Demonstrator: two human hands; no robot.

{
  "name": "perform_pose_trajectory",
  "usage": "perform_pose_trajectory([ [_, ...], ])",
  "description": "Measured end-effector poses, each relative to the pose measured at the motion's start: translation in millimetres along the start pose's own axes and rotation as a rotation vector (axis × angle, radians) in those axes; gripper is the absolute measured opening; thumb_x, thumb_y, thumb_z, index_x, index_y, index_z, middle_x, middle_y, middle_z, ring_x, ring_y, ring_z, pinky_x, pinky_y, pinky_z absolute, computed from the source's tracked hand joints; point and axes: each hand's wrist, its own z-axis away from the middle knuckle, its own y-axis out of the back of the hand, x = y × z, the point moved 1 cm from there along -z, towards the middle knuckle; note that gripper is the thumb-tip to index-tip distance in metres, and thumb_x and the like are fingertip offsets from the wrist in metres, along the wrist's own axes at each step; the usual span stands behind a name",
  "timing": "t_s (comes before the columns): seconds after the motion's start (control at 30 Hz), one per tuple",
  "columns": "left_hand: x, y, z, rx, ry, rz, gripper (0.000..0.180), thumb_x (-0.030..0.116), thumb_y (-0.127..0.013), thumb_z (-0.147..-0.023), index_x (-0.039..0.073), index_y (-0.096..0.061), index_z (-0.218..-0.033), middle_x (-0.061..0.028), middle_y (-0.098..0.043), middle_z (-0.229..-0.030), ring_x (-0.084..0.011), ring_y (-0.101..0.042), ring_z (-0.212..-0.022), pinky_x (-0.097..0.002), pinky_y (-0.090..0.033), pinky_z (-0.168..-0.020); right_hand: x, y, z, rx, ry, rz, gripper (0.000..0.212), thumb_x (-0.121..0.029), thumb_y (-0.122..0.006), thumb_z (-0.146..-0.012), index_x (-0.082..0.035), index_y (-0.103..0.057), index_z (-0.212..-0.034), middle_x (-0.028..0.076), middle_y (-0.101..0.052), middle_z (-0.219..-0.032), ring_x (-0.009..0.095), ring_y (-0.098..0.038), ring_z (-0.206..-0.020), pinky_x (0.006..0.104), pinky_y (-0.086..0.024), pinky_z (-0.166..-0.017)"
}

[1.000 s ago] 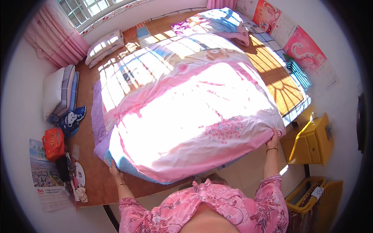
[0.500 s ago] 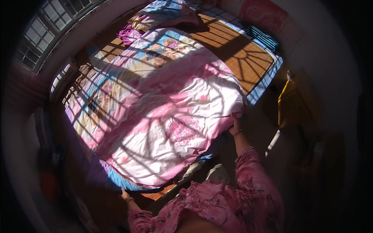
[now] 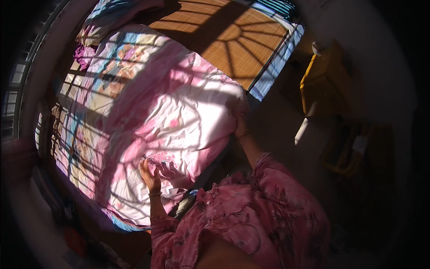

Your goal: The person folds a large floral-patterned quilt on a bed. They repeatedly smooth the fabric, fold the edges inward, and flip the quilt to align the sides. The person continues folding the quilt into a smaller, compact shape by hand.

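Observation:
A pink and white quilt (image 3: pixel 192 107) with flower and cartoon prints is spread over the bed, crossed by barred sunlight and shadow. My left hand (image 3: pixel 151 178) is over its near part, fingers apart and pointing away from me, casting a shadow on the cloth beside it. Whether the palm touches the quilt I cannot tell. At the quilt's near right corner, my right hand (image 3: pixel 241 124) grips the edge; its fingertips are partly lost in the shaded cloth.
An orange-brown sleeping mat (image 3: pixel 224 40) covers the bed's right side, with a light blue sheet edge (image 3: pixel 277 60) beyond it. A bunched, patterned bedding piece (image 3: pixel 105 18) lies at the far left. A yellow box-like object (image 3: pixel 327 83) stands to the right. Window bars (image 3: pixel 13 96) show at left.
My left hand has left the quilt's near left edge and come up over its surface. My right hand stays at the right corner. The view has turned, shifting the bed leftward.

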Motion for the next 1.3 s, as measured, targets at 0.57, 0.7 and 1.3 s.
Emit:
perform_pose_trajectory([
  [0.57,4,-102,-94,-0.519,-0.329,-0.215,0.019,0.019,-0.063,-0.072,0.010,-0.060,-0.088,-0.0110,-0.057,-0.103,-0.0326,-0.052,-0.091,-0.0488,-0.039,-0.088,-76,113,-103,0.376,0.003,0.702,0.057,-0.010,-0.067,-0.074,0.005,-0.047,-0.125,0.019,-0.053,-0.124,0.025,-0.052,-0.113,0.0339,-0.042,-0.095],
  [0.7,74,-101,-170,-0.428,-0.171,0.030,0.039,0.024,-0.061,-0.077,0.007,-0.055,-0.111,-0.0150,-0.052,-0.119,-0.0366,-0.044,-0.112,-0.0504,-0.030,-0.099,-109,76,-135,0.083,0.208,1.134,0.045,-0.022,-0.063,-0.081,0.001,-0.054,-0.119,0.022,-0.058,-0.116,0.032,-0.056,-0.109,0.0370,-0.043,-0.093],
  [1.3,43,-199,-273,-0.326,0.226,-0.420,0.080,0.050,-0.061,-0.075,0.018,-0.030,-0.142,-0.0215,-0.019,-0.147,-0.0461,-0.014,-0.134,-0.0634,-0.015,-0.102,-132,31,-185,-0.479,0.080,1.327,0.042,-0.044,-0.066,-0.079,-0.003,-0.056,-0.072,0.022,-0.059,-0.067,0.041,-0.059,-0.066,0.0482,-0.045,-0.059],
])
